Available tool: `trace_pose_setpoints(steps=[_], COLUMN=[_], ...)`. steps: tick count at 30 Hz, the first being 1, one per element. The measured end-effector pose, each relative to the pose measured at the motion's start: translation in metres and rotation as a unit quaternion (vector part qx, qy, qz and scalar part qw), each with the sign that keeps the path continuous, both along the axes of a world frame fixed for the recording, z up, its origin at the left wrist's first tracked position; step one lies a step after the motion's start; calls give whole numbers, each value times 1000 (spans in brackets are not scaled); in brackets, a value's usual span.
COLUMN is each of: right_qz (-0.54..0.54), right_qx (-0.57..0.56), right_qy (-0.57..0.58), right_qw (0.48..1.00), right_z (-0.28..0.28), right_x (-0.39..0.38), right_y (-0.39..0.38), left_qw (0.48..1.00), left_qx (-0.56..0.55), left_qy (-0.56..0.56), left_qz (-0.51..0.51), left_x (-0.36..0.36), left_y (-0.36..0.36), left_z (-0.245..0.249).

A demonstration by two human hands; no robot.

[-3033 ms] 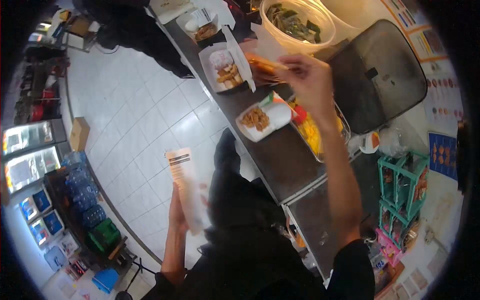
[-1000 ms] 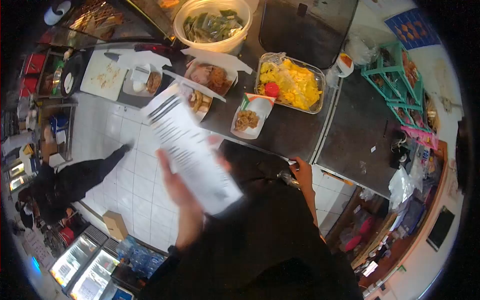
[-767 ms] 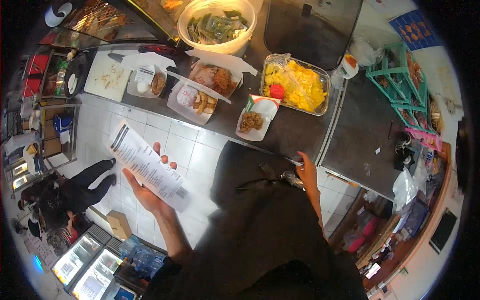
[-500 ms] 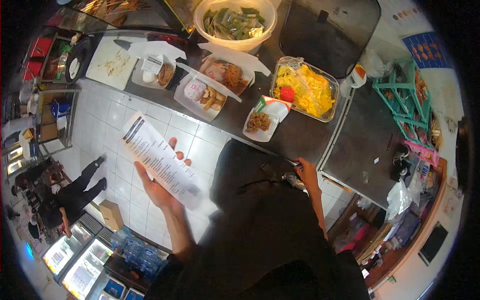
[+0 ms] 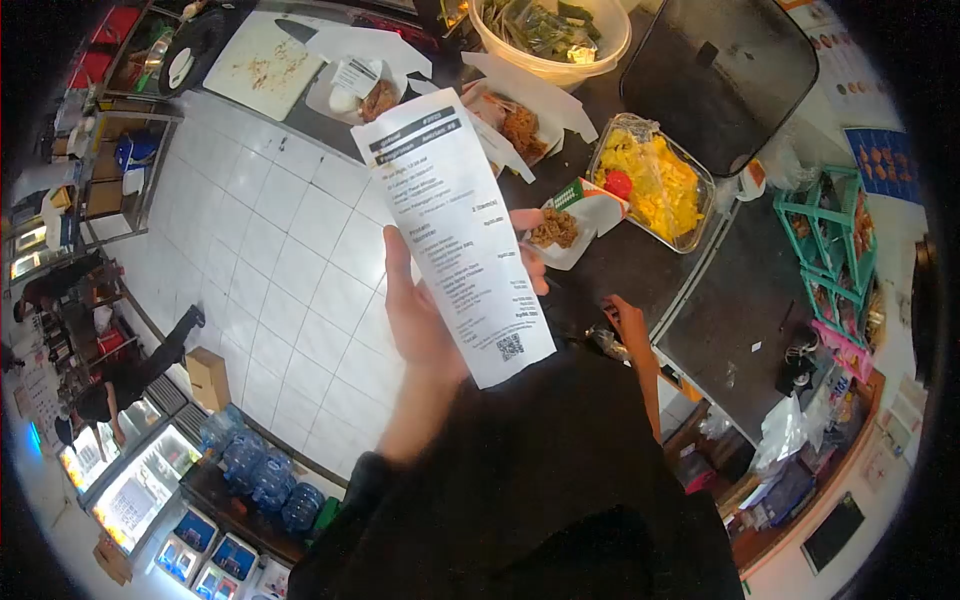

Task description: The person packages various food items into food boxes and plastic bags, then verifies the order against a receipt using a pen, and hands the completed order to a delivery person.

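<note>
The left hand is raised in the middle of the view, closed around a long printed receipt. The thumb lies along its nine o'clock edge, and the fingertips show past its three o'clock edge. The receipt stands nearly upright, tilted a little, with a dark header at the top and a small square code near the bottom.

The right hand is low at the near edge of the dark surface, at about four o'clock from the receipt. Something shiny sits just beside it, and I cannot tell whether the hand is closed on anything.

On the surface, at three o'clock from the receipt, is a small white tray of fried pieces. Further toward two o'clock is a clear dish of yellow food with a red cap lying in it. At twelve o'clock are open food boxes and a large bowl of green packets; a white cutting board lies toward eleven. A green rack stands at the far three o'clock side — a person in dark clothes is on the tiled floor at eight o'clock.
</note>
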State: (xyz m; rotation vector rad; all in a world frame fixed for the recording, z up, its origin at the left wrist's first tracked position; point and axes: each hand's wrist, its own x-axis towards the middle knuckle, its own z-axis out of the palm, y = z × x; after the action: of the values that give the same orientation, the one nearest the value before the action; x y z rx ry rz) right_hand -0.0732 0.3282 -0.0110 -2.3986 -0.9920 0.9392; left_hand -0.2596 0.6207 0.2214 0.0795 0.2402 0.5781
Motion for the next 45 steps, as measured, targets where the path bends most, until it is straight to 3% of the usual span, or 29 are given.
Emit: trace_pose_setpoints(steps=[5,18,21,27,29,31,32,33,34,35,36,38,40,42,45], right_qz=[-15,-51,-16,-99,-152,-158,-143,-226,-246,-269,-289,-357,-358,-394,-381], right_qx=[-1,27,54,43,30,0,12,53,46,17,9,1,50,46,0], right_qy=[27,46,11,75,135,83,65,121,63,-14,-44,-167,-302,-313,-433], right_qw=[1000,997,998,991,979,984,988,965,966,963,956,919,882,863,817], right_z=[20,5,2,16,38,6,31,36,27,46,61,85,103,121,99], right_x=[-3,-4,-2,-2,-5,-5,8,25,43,71,104,165,232,309,443], right_y=[9,-4,-9,-34,-40,-81,-92,-110,-137,-152,-175,-222,-274,-323,-407], left_qw=[999,998,998,996,994,994,992,989,983,983,979,972,957,951,933], left_qx=[6,40,40,5,-33,-5,17,42,66,96,97,101,107,109,78], left_qy=[-35,-29,-35,-56,-10,-3,-11,-19,-31,49,58,105,203,212,280], left_qz=[-6,-29,-33,-74,-105,-109,-124,-143,-170,-152,-169,-183,-175,-198,-210], left_x=[12,18,21,35,36,37,44,54,64,79,89,118,142,171,210], left_y=[-5,-11,-12,-19,-22,-23,-26,-31,-35,-45,-53,-75,-103,-139,-207], left_z=[14,13,13,1,-12,-15,-22,-25,-32,-30,-34,-33,-32,-28,-28])
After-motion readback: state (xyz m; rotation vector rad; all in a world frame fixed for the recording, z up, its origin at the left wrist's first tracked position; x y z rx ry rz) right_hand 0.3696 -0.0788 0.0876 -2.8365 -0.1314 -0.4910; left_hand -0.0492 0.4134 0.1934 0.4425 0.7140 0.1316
